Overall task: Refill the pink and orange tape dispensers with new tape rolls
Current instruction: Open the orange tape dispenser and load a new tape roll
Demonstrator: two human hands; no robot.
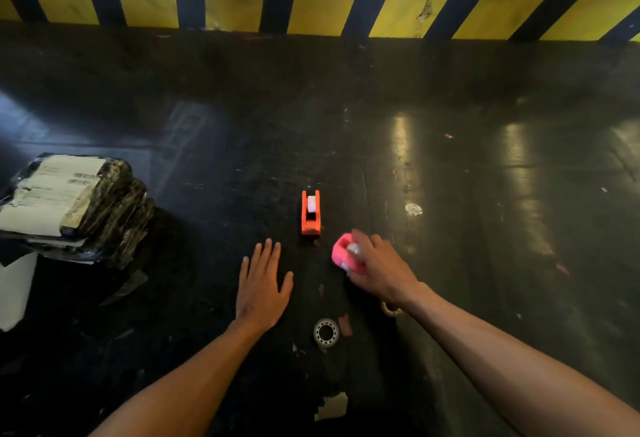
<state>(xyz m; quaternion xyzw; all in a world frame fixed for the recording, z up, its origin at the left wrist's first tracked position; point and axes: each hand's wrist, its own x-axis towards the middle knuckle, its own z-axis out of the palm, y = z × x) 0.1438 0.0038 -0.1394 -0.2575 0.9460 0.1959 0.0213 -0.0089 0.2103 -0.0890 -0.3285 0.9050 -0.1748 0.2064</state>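
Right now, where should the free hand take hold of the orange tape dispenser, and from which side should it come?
Probably best across its two long side walls, near the middle. The orange tape dispenser stands upright on the dark surface, its long axis pointing away from the person, with a roll seated between the walls. The left hand, lying flat and empty just near-left of it, could come from above, thumb on one wall, fingers on the other.

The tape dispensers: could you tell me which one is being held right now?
The pink dispenser, under the right hand; the orange dispenser stands alone, untouched.
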